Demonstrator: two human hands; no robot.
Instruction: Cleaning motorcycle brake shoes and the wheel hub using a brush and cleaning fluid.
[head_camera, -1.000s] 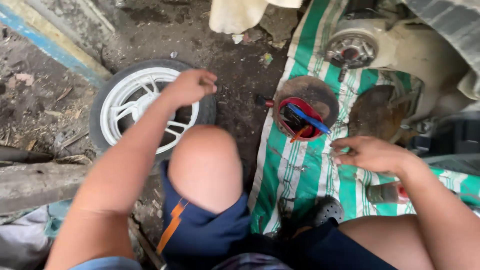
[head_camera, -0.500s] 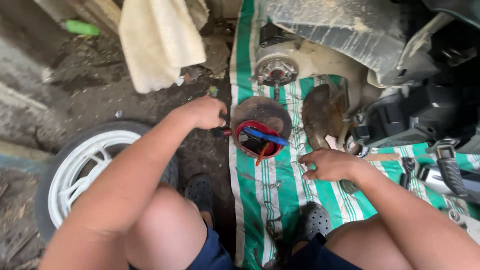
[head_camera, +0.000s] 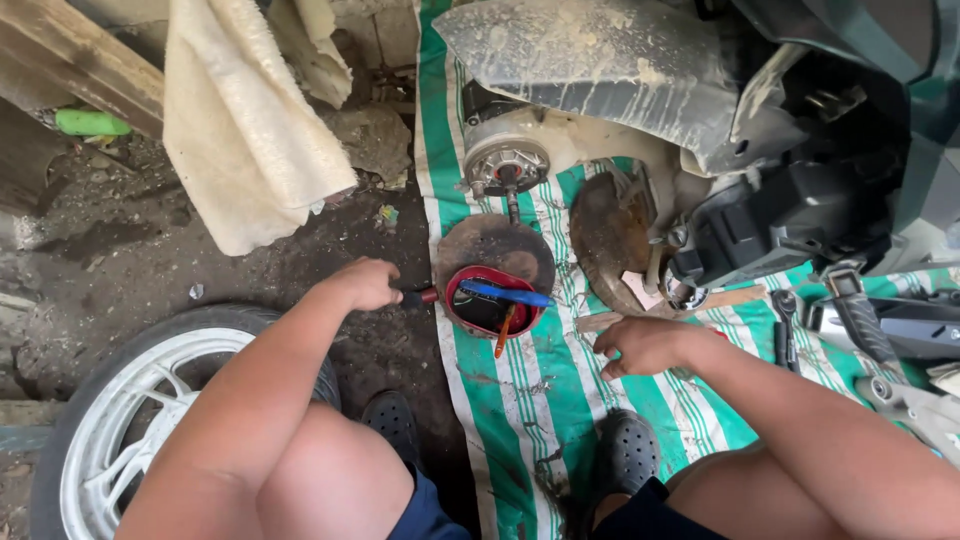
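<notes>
Nearest the camera, two bare knees frame a pair of dark perforated clogs (head_camera: 625, 455) planted on the dirt floor and on a green-and-white striped tarp (head_camera: 520, 400). At the lower left, off the tarp's left edge, a white-spoked wheel (head_camera: 130, 410) with its tyre lies flat on the ground. The right hand (head_camera: 640, 345) rests on the middle of the tarp, released, fingers loosely curled with the tips pointing down onto the cloth, grasping nothing. The left hand (head_camera: 365, 283), just beyond the tarp's left edge, is clenched around a dark tool handle (head_camera: 418, 297) that points toward a red bowl (head_camera: 492, 300). That bowl holds a blue-handled tool (head_camera: 505, 293) and sits against a rusty round cover (head_camera: 497, 245). Farther on stand the scooter's bare hub (head_camera: 505, 165) and muddy fender (head_camera: 610, 60); a cream cloth (head_camera: 240, 120) hangs at the far left.
</notes>
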